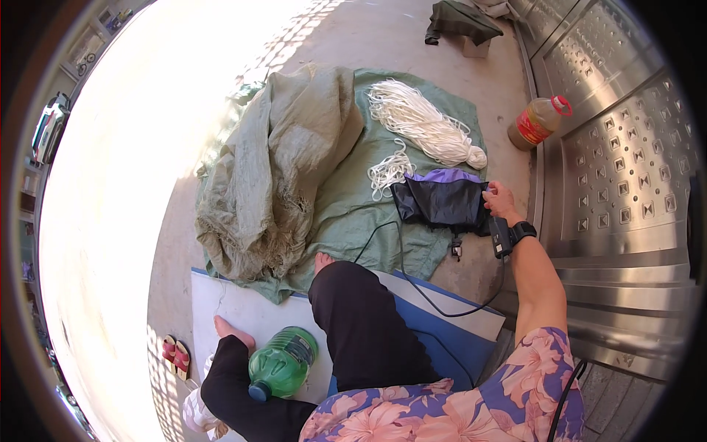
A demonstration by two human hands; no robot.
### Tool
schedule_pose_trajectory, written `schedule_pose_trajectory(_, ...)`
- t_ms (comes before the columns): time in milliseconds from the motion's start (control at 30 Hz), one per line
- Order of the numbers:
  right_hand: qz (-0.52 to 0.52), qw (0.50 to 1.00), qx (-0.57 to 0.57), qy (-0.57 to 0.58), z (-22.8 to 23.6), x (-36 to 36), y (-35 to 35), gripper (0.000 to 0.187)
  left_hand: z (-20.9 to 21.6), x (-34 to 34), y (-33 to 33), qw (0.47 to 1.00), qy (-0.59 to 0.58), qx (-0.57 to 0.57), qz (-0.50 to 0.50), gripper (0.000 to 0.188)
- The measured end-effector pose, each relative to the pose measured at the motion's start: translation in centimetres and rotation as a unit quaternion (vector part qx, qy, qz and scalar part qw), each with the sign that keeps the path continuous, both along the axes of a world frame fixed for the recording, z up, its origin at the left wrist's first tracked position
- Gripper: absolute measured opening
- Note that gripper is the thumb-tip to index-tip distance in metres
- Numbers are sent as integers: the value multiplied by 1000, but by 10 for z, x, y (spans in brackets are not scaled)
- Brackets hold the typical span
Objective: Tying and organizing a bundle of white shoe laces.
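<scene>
Concrete floor [412, 51]: shaded ground running beside a patterned metal door [626, 166], with hard sunlight glaring at left.
Green bottle [286, 361]: nearest the wearer, lying between the legs on a blue-and-white mat [272, 303]; a shifting knee could set it rolling.
Left hand: outside the frame; whether it grips anything cannot be told.
Black cable [446, 315]: looped over the mat from a small box [501, 236] at the right wrist; a sharp pull of the arm could snag it.
Right hand [499, 201]: fingers curled nearly closed, pinching one corner of a black-and-purple bundle [442, 205].
Bundle: resting at the right side of a green sheet [353, 214]; with a single-corner hold, it could twist or slip.
White cords: a small tangle [390, 171] just beside the bundle, a thick hank [420, 124] beyond; dragged fabric could catch loose loops and knot them.
Woven sack [294, 140]: heaped at left, its frayed edge liable to snag.
Red-capped bottle [534, 124]: farther off by the door, well clear of the fingers.
</scene>
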State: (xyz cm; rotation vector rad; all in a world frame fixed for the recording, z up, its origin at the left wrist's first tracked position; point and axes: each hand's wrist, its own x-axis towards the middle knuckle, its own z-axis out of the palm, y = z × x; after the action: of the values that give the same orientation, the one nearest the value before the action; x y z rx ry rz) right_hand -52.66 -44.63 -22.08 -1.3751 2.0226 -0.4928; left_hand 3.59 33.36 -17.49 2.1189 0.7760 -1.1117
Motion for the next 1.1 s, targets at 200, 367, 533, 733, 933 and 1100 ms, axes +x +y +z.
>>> schedule_pose_trajectory(200, 75, 992, 49, 91, -99, 36, -27, 38, 68, -22, -12, 994, -9, 91, 66, 41)
schedule_pose_trajectory(367, 68, 969, 144, 187, -147, -10, -15, 53, -71, 29, -183, 999, 25, -24, 29, 50)
schedule_pose_trajectory(533, -69, 953, 204, 212, -155, 67, -17, 66, -182, 60, -340, 980, -3, -192, 51, 62)
schedule_pose_trajectory(733, -112, 955, 122, 245, -219, 54, -15, 53, -263, 122, -414, 940, -26, -336, 58, 70)
schedule_pose_trajectory(933, -94, 965, 115, 215, -226, 27, 2, 41, -271, 120, -414, 944, -31, -321, 73, 70)
schedule_pose_trajectory(1100, -117, 964, 160, 180, -200, 7, 43, 38, -265, 118, -418, 941, -33, -328, 75, 71)
